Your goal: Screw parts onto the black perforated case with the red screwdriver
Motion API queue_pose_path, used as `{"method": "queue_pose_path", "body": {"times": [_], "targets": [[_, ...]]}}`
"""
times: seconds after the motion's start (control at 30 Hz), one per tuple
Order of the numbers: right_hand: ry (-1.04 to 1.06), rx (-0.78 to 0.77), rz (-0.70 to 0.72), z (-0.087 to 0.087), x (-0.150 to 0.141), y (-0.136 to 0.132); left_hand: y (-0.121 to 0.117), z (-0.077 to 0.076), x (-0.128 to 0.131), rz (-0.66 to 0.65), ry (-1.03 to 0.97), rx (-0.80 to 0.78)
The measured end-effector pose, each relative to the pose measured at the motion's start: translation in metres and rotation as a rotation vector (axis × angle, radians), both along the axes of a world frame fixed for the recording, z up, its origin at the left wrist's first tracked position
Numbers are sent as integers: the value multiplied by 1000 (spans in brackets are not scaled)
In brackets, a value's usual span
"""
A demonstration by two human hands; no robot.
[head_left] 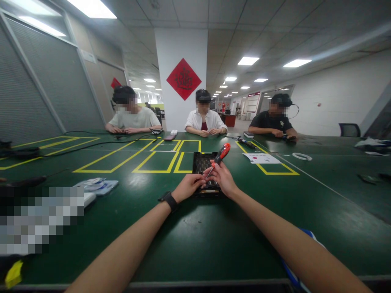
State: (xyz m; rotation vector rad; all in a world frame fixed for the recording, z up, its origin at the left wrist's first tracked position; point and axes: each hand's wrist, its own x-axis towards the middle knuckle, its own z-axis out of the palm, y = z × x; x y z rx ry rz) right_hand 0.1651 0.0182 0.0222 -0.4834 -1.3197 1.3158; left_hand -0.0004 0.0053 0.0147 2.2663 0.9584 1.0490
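Observation:
My right hand (pixel 224 178) is closed around the lower end of a red-and-black screwdriver (pixel 222 153). Its handle tilts up to the right, and the thin shaft points down to the left. By the shaft's lower end, the fingers of my left hand (pixel 191 185) are pinched together; whatever they grip is too small or hidden to name. Beneath both hands lies a black rectangular tray-like case (pixel 201 160) with an uneven, patterned inside. My hands cover its middle, and a pale strip shows along its near end.
Yellow tape outlines mark the green table (pixel 195 244). Beyond the case lie a paper sheet (pixel 262 158) and a white ring (pixel 302 156). Left are a blue-white packet (pixel 102 186) and dark cables (pixel 88 149). Three people sit across the table.

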Motion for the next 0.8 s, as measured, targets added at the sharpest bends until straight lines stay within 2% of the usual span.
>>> {"method": "queue_pose_path", "body": {"times": [0.3, 0.37, 0.53, 0.6, 0.67, 0.8], "targets": [[-19, 17, -71, 3, -3, -4, 3, -4, 2, 135, 11, 43], [-48, 40, -166, 5, -3, -5, 2, -2, 1, 121, 30, 62], [-176, 118, -530, 5, 4, -4, -1, 1, 1, 99, 60, 87], [-182, 107, -643, 5, 10, -1, 0, -1, 1, 159, 43, 141], [-177, 74, -696, 6, 15, 4, 4, -5, 0, 262, 10, 200], [-280, 91, -641, 8, 26, 14, 19, -18, -7, 445, -46, 167]]}}
